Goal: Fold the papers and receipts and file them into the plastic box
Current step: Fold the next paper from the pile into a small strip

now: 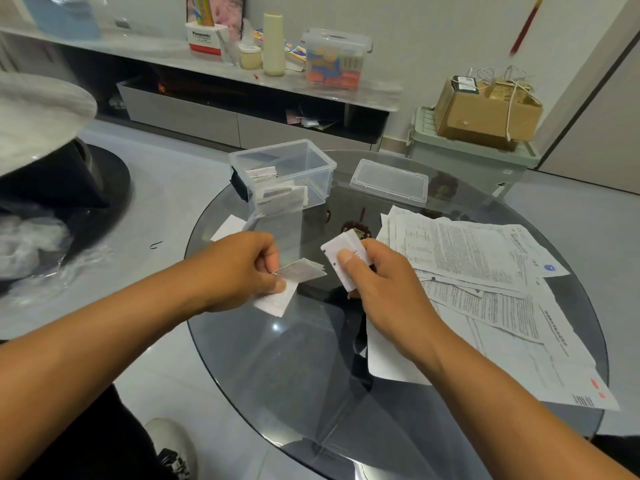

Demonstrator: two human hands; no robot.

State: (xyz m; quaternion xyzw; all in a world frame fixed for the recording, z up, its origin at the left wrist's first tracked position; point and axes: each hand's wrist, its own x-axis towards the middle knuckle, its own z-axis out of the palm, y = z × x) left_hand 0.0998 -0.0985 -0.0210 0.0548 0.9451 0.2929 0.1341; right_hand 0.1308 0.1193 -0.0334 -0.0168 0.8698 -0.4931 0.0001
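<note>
- Round glass table underfoot, grey shelf behind.
- Left hand pinching folded receipts above the glass.
- Plastic box beyond, open, folded slips standing inside.
- Right hand gripping a small folded paper, thumb on top.
- Lid lying beside the box.
- Loose printed sheets spread far right, partly under the right wrist.

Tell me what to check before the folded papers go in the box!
1. Clear plastic box open, lid off beside it: ok.
2. Room left in the box: ok, a few folded slips sit at its near-left end.
3. Left hand grips its folded receipt: ok.
4. Right hand pinches its folded paper: ok.
5. Folds neat and flat: cannot tell.
6. Unfolded sheets waiting on the glass table: ok.
</note>
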